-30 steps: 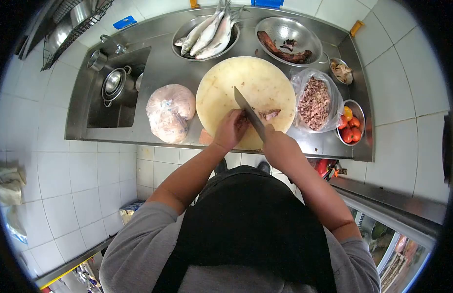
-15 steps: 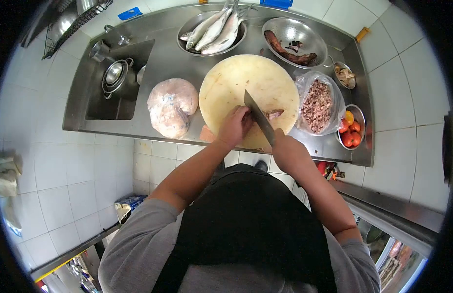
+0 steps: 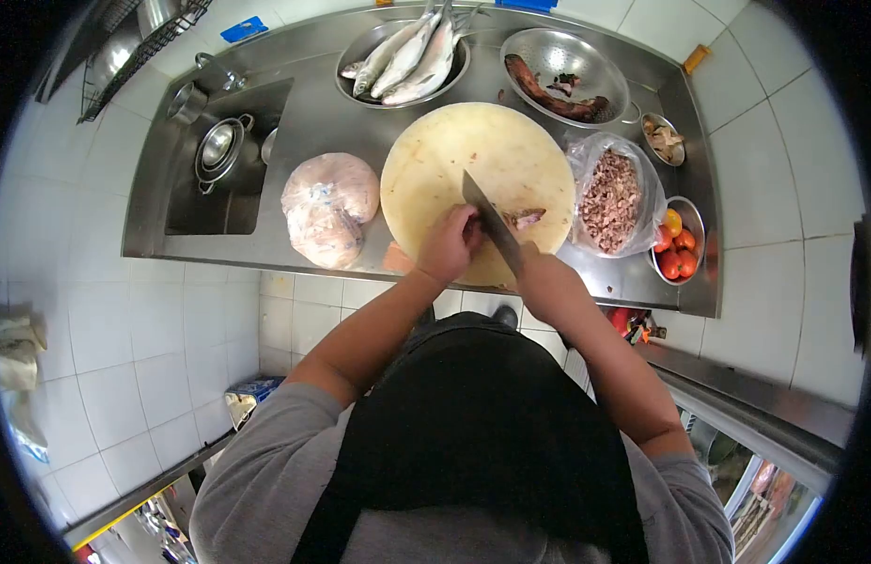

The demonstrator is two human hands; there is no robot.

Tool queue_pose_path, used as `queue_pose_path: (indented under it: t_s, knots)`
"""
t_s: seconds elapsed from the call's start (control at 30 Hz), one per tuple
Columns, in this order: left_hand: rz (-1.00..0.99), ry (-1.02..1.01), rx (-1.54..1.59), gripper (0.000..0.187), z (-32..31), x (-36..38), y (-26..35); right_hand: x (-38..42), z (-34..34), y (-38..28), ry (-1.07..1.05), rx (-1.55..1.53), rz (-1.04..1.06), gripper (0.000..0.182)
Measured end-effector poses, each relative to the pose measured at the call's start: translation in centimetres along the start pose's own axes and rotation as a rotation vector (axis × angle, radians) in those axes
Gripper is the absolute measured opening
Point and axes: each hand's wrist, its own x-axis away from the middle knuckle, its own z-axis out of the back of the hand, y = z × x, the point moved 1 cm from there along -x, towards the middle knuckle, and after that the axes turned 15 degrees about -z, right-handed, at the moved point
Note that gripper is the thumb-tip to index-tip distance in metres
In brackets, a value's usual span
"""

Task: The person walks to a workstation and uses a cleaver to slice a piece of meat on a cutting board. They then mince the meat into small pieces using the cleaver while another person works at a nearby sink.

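My right hand (image 3: 548,285) is closed round the handle of a large kitchen knife (image 3: 490,218), its blade slanting up and left over the round cutting board (image 3: 478,141). Beside the blade's left side, my left hand (image 3: 449,244) rests on the board with its fingers curled in; whatever lies under them is hidden. A small piece of dark reddish meat (image 3: 525,218) lies just right of the blade. Right of the board, a clear plastic bag (image 3: 648,211) holds chopped meat (image 3: 612,202).
Left of the board lies a bagged pale bundle (image 3: 330,207), and further left is the sink (image 3: 186,209). Behind stand a bowl of whole fish (image 3: 412,56) and a colander (image 3: 586,61) with dark meat strips. A bowl of tomatoes (image 3: 678,252) sits far right.
The knife and my right hand have shifted slightly left, toward my left hand. The view has moved a little. The meat piece stays right of the blade.
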Motion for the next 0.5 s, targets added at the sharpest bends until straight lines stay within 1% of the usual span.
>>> queue_pose_path:
  t_s: [0.07, 0.17, 0.23, 0.27, 0.33, 0.37, 0.43, 0.47, 0.5]
  knots:
    - [0.024, 0.006, 0.017, 0.027, 0.2, -0.1, 0.0, 0.7, 0.0, 0.5, -0.043, 0.037, -0.015, 0.022]
    - [-0.030, 0.023, 0.001, 0.025, 0.2, -0.3, 0.6, -0.3, -2.6, 1.2, -0.023, -0.011, -0.061, 0.022]
    - [0.076, -0.018, 0.021, 0.023, 0.4, -0.5, 0.9, -1.9, -3.5, 0.5, 0.051, -0.068, -0.014, 0.021]
    - [0.064, -0.032, 0.020, 0.023, 0.5, -0.3, 0.9, -2.6, -4.1, 1.0, 0.124, -0.086, 0.067, 0.019]
    - [-0.032, 0.011, -0.051, 0.026, 0.3, -0.6, 0.8, -1.6, -2.2, 0.7, 0.132, -0.097, 0.047, 0.018]
    - [-0.041, 0.009, -0.051, 0.026, 0.2, -0.7, 0.9, -1.0, -1.0, 0.5, 0.120, -0.092, 0.043, 0.017]
    - [0.169, 0.009, 0.135, 0.033, 0.6, -0.8, 1.4, 1.0, 0.9, 1.3, 0.149, -0.150, 0.034, 0.019]
    - [0.165, 0.007, 0.132, 0.033, 0.9, -1.2, 1.5, 1.7, 1.5, 2.1, 0.174, -0.205, 0.026, 0.021]
    - [0.100, -0.011, 0.058, 0.033, 1.2, -1.7, 1.6, 2.0, 1.6, 3.0, 0.178, -0.210, 0.027, 0.021]
